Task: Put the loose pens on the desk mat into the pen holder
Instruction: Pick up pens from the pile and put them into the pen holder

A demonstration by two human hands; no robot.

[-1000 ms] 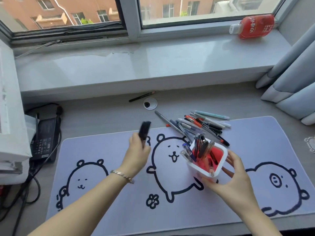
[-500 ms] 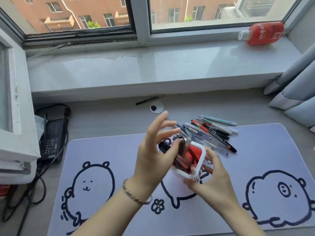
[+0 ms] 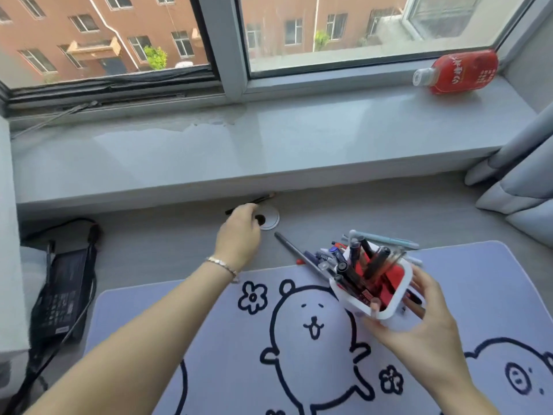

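The white pen holder point(image 3: 399, 307) with a red inside is tilted just above the purple bear desk mat point(image 3: 484, 283), and my right hand point(image 3: 419, 333) grips it from below and the right. Several pens stand in it. Loose pens point(image 3: 318, 257) lie piled behind it at the mat's far edge, among them a long grey pen point(image 3: 291, 248) and a pale teal one point(image 3: 392, 240). My left hand point(image 3: 238, 235) reaches to the desk's back, fingers curled over the left end of a black pen point(image 3: 264, 199) lying under the windowsill. A grip on it cannot be made out.
A white cable grommet point(image 3: 270, 223) sits in the desk beside my left hand. A black power adapter point(image 3: 59, 295) with cables lies at the left. A red bottle point(image 3: 460, 71) lies on the windowsill point(image 3: 269, 145). Grey curtains point(image 3: 523, 181) hang at the right.
My left hand dropped a dark pen into the holder, then left it and stretched to the black pen under the sill. My right hand kept the holder and shifted it right.
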